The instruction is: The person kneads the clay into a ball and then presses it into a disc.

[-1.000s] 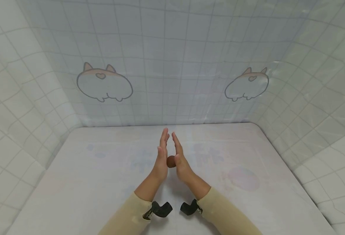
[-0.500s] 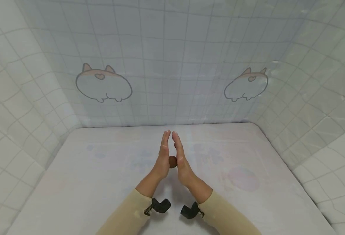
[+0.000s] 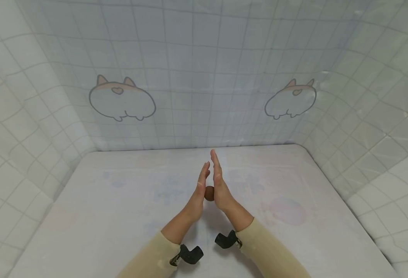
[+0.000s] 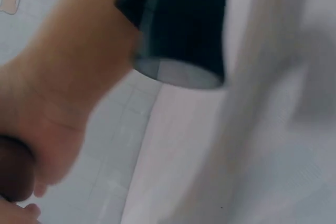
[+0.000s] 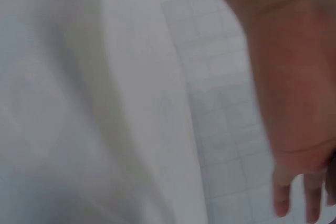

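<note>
Nearest me are my cream sleeves, a dark wrist camera at each cuff. Beyond, my left hand and right hand face palm to palm, fingers extended, the brown ball held between them over the pale table. I judge the step in hand to be working the ball between my palms; the next move calls for light, even pressure, lest it drop. Farthest stands the gridded wall.

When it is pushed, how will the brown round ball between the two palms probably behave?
The brown round ball would likely roll, as its outline looks circular. It is probably stiff: between the bare left hand and right hand, it shows no clear flattening.
</note>
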`<action>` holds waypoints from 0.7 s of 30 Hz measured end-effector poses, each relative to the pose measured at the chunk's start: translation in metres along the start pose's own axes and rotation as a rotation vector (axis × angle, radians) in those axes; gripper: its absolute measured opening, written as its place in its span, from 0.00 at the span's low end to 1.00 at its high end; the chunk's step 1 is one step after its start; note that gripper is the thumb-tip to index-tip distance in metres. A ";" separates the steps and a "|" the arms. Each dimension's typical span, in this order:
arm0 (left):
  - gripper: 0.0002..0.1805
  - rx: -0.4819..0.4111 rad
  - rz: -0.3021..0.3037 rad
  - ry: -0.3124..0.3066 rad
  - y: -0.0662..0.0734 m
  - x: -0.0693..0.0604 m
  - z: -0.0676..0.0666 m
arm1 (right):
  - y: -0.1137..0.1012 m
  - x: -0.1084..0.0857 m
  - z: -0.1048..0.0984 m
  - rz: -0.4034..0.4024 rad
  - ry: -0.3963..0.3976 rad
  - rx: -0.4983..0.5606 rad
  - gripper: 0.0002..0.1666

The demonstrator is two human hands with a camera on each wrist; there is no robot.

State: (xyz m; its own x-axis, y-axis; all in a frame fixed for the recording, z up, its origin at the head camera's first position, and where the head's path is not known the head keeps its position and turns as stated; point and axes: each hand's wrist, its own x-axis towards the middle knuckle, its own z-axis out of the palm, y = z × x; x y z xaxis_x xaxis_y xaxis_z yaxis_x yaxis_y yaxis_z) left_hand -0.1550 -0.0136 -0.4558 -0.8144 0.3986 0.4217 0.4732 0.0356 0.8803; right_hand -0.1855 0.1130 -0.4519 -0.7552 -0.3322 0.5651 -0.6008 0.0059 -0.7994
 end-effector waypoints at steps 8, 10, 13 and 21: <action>0.48 -0.015 0.063 0.145 0.003 0.006 0.004 | 0.004 -0.005 0.008 -0.075 0.005 -0.029 0.53; 0.49 0.005 0.080 0.180 0.003 0.008 0.005 | 0.003 -0.006 0.009 -0.113 0.021 -0.051 0.53; 0.50 0.044 0.080 0.232 0.001 0.012 0.005 | 0.000 -0.009 0.012 -0.135 0.016 -0.036 0.53; 0.51 0.085 -0.021 0.271 -0.002 0.013 -0.003 | -0.010 -0.014 0.018 -0.172 -0.045 0.013 0.54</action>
State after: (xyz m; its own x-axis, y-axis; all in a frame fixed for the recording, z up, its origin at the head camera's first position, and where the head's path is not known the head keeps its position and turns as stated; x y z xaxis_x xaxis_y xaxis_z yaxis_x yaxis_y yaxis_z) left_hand -0.1675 -0.0115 -0.4515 -0.8792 0.1383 0.4559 0.4720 0.1222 0.8731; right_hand -0.1645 0.1010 -0.4559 -0.6289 -0.3688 0.6845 -0.7165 -0.0670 -0.6944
